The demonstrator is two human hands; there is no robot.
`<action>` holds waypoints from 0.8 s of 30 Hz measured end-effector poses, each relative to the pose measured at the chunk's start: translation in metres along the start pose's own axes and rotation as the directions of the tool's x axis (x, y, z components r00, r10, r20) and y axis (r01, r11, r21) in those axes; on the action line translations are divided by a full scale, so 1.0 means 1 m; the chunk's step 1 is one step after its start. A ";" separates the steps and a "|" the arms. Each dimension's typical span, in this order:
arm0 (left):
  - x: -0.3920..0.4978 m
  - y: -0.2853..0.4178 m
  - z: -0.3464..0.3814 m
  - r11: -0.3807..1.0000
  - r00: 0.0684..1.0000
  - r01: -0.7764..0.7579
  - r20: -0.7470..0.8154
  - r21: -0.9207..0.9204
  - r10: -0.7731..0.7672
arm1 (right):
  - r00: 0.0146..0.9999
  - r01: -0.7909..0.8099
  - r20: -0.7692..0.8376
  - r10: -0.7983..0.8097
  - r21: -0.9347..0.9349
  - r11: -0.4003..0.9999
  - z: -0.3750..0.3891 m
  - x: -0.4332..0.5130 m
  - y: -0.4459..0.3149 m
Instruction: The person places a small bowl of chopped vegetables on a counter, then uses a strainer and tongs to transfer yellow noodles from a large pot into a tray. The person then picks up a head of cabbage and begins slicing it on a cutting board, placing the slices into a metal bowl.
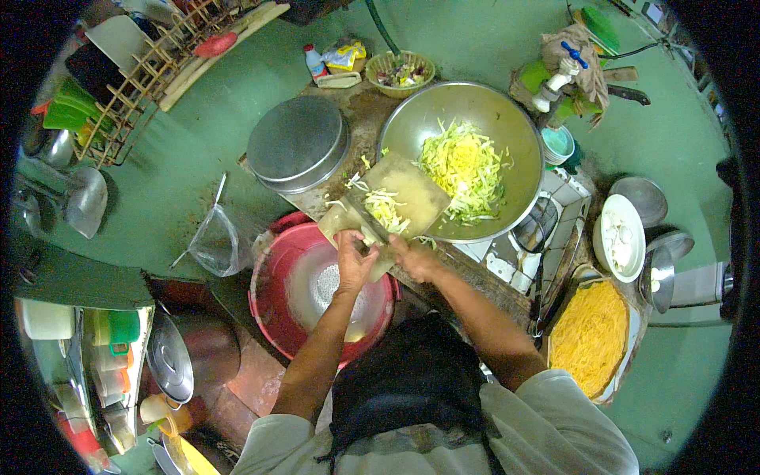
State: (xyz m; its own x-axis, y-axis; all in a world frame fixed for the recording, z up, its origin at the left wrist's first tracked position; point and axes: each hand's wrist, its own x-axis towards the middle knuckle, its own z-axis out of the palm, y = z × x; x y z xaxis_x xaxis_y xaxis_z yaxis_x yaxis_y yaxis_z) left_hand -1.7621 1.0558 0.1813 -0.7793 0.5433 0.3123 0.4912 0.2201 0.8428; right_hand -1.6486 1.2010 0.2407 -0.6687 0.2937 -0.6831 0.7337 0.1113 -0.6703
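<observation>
My right hand (415,258) grips a knife (369,221), its blade lying across a worn cutting board (420,185). My left hand (355,264) is at the board's near end, fingers bent around a pale piece of cabbage (367,239), mostly hidden by the fingers. Beyond the blade is a small heap of shredded cabbage (387,212). The board's far corner reaches over a wide metal bowl (504,116) that holds a larger pile of cabbage shreds (463,169). Below my left hand stands a red plastic basin (261,303) with a perforated strainer (328,282) inside.
A round metal vessel (297,145) sits left of the bowl, a scrap basket (401,74) behind. To the right are a tiled stove (499,261), a white bowl of pale pieces (619,237) and a tray of yellow shreds (588,338). A plastic bag (217,243) hangs at left.
</observation>
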 end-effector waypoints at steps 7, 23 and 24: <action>-0.006 -0.005 -0.011 0.725 0.899 0.370 0.027 -0.581 -0.437 | 0.839 0.125 -0.497 -0.220 -0.217 0.968 -0.122 0.019 0.015; 0.023 -0.094 -0.275 0.958 0.694 0.282 -0.701 0.056 -0.163 | 0.973 0.208 -0.081 -0.215 -0.088 0.974 -0.037 -0.010 -0.007; 0.042 -0.117 -0.293 0.951 0.688 0.308 -0.695 0.019 -0.209 | 0.975 0.205 -0.057 -0.217 -0.161 0.965 -0.032 -0.011 -0.007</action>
State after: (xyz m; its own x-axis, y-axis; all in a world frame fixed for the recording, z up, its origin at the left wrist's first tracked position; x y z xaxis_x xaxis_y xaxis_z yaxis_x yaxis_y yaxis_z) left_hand -1.9668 0.8155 0.2241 -0.9092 -0.2348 0.3438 0.2349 0.3923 0.8893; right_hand -1.6430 1.2271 0.2622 -0.8038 0.3157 -0.5041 0.5904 0.3203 -0.7408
